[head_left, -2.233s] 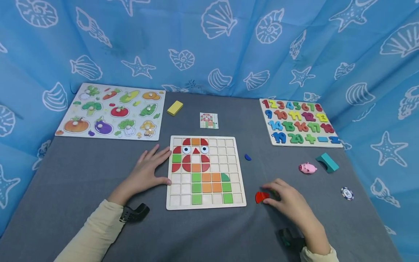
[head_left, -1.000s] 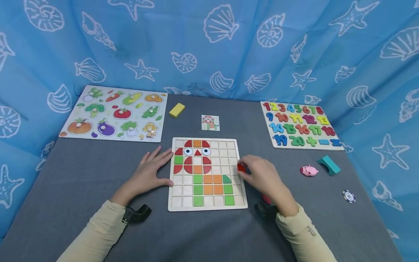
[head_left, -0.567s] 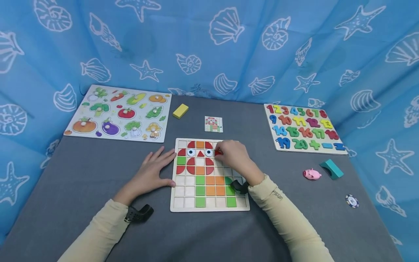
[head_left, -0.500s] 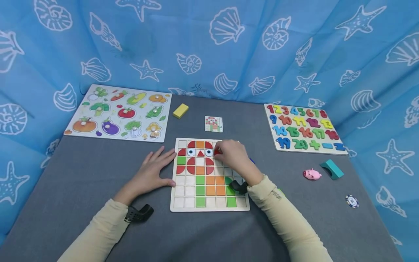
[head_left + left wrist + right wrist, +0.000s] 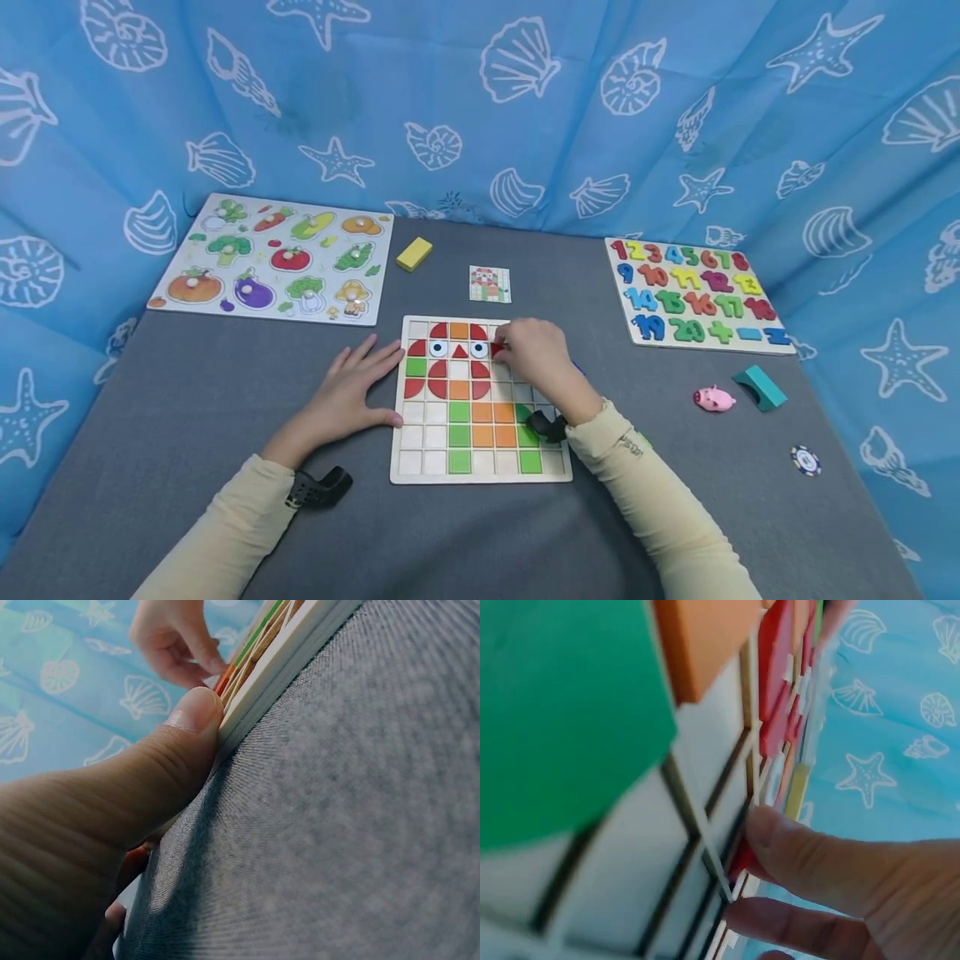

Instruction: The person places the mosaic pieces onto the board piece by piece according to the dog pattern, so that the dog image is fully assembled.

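Observation:
A square wooden grid board lies on the grey cloth, with red, orange, green and eye-printed tiles in some cells. My left hand rests against its left edge, fingers spread; in the left wrist view the thumb touches the board's side. Over the upper part, my right hand pinches a small red tile, just right of the right-hand eye tile. The right wrist view shows that red tile at a cell, between thumb and fingers; its full shape is hidden.
Behind the board are a small pattern card and a yellow block. A vegetable puzzle lies back left, a number puzzle back right. A pink pig, teal arch block and poker chip lie right.
My right hand has picked up the red tile right of the board and carried it left and away to the upper grid. It has barely moved in the last half second. My left hand stays put.

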A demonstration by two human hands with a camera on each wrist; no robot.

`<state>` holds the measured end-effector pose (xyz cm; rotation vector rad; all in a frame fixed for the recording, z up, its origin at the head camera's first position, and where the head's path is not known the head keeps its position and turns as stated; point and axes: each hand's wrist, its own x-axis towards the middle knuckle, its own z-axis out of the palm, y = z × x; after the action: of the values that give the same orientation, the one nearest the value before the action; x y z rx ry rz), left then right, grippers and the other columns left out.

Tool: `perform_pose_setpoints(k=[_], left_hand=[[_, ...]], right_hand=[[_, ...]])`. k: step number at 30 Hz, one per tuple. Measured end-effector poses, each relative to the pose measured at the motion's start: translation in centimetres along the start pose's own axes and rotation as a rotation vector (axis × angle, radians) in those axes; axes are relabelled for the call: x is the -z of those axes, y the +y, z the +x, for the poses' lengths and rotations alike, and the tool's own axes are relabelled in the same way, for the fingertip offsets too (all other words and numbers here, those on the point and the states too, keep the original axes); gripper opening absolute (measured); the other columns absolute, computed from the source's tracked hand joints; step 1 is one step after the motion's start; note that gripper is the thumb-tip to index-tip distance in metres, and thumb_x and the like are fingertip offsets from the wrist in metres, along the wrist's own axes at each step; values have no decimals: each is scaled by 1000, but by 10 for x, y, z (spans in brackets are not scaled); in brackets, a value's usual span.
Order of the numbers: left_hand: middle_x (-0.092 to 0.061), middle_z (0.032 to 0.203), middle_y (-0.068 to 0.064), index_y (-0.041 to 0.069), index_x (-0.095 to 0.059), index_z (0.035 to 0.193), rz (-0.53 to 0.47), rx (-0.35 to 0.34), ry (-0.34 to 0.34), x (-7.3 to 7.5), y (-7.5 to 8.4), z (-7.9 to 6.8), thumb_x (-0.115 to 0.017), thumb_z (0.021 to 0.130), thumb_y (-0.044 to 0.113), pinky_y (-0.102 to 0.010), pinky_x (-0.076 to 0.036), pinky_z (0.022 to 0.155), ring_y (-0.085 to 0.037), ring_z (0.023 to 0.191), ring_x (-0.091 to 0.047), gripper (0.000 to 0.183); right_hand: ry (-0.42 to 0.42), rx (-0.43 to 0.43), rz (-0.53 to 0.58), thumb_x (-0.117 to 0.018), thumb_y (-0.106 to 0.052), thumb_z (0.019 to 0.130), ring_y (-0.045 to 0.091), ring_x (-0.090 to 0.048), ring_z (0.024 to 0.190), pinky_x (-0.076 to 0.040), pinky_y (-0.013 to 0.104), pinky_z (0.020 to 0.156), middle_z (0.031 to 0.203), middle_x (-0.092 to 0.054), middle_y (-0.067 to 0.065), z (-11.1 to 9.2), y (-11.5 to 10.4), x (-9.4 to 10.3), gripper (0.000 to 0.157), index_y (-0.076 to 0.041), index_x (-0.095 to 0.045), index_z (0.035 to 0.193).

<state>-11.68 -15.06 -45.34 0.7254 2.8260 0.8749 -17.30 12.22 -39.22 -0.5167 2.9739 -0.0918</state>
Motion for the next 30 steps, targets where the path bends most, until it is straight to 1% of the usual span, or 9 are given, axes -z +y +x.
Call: perform_pose_setpoints(k=[3,5,11,14,17,21,25,27,30], left_hand=[[-26,145,-1,16,-31,140,-4,-3,0,-2,1,1,-69,62,57,-53,-3,104,-30,136,-8,96],[-27,145,-1,15,-31,140,-3,-9,2,-3,1,1,-68,62,58,-54,-3,104,-30,136,-8,96],[-27,145,-2,15,-32,139,-4,-25,11,-3,1,3,-68,62,59,-55,-4,104,-30,135,-9,96],[-25,146,-1,16,-30,140,-3,-17,-1,-2,1,2,-68,62,58,-54,-3,104,-29,136,-7,96],[-24,146,-1,17,-29,141,-5,-3,-11,-1,1,1,-68,64,57,-54,-2,104,-29,136,-6,95],[-24,146,-1,17,-29,141,-14,3,-10,0,2,1,-69,64,56,-54,-1,104,-29,136,-6,95],[-24,146,0,17,-29,141,-7,0,-9,0,1,1,-68,64,57,-54,-2,104,-29,136,-6,95],[-23,147,0,17,-28,141,-8,1,-16,1,1,1,-68,64,57,-54,-2,104,-29,136,-5,95],[-22,147,1,18,-28,141,-8,6,-23,1,1,1,-68,64,57,-54,-1,104,-28,136,-5,95]], right_hand=[[-7,-17,70,-68,-25,78,14,-51,66,-41,28,54,84,-63,0,-11,14,6,24,-16,-68,101],[4,-9,112,-68,-25,78,15,-52,69,-42,29,56,87,-61,2,-27,28,13,30,-15,-66,106],[-6,34,153,-71,-24,75,16,-56,79,-47,31,63,100,-59,4,-100,69,26,36,-15,-65,109],[-54,-37,149,-72,-25,74,15,-54,74,-46,30,60,100,-59,4,-131,84,24,40,-14,-63,111],[-85,-137,143,-73,-25,72,15,-54,75,-47,32,60,100,-59,4,-153,97,18,42,-13,-63,112],[-77,-240,123,-74,-27,71,20,-57,81,-48,42,65,98,-60,7,-168,110,5,44,-10,-62,110],[-72,-307,105,-74,-24,70,21,-57,79,-48,45,65,94,-60,9,-168,114,-8,42,-6,-63,106],[-68,-311,102,-74,-21,71,21,-56,77,-48,45,65,93,-59,9,-166,114,-11,39,-6,-62,105],[-29,-273,115,-72,-17,72,20,-56,76,-48,45,65,93,-59,8,-160,110,-11,35,-6,-61,104]])
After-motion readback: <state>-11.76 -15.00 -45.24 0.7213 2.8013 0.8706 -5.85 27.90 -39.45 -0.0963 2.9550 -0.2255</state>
